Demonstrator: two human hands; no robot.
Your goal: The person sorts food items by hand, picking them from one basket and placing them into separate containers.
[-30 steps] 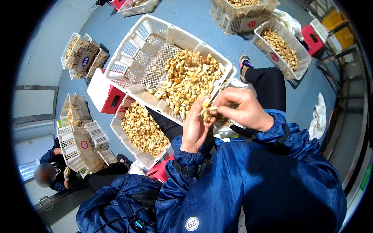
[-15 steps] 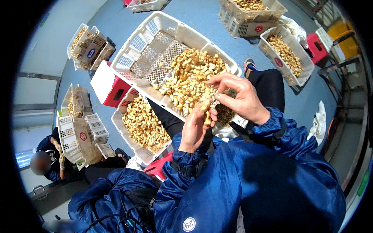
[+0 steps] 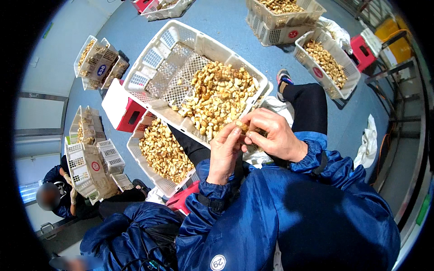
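Note:
Both hands meet above the near edge of a big white plastic crate (image 3: 158, 103), where a heap of small yellow-brown mushrooms (image 3: 221, 97) covers its right part. My left hand (image 3: 224, 151) is closed, pinching a mushroom (image 3: 242, 126) between thumb and fingers. Close against it, my right hand (image 3: 278, 135) is closed too, fingers curled and thumb pressed in at the mushroom. A thin edge shows between the hands, but what the right fingers grip is too small to make out.
Left of my knee stands a second crate of mushrooms (image 3: 165, 151), near a red-and-white stool (image 3: 124, 108). More filled crates (image 3: 327, 63) stand at the upper right, others at the far left (image 3: 97, 63). A person in blue (image 3: 131, 235) sits close at my left; another sits farther left.
My hands have drawn closer together and slightly lower. The mushroom has turned upward between the fingertips, and the dark clump under my right hand is now mostly hidden. The view has shifted slightly.

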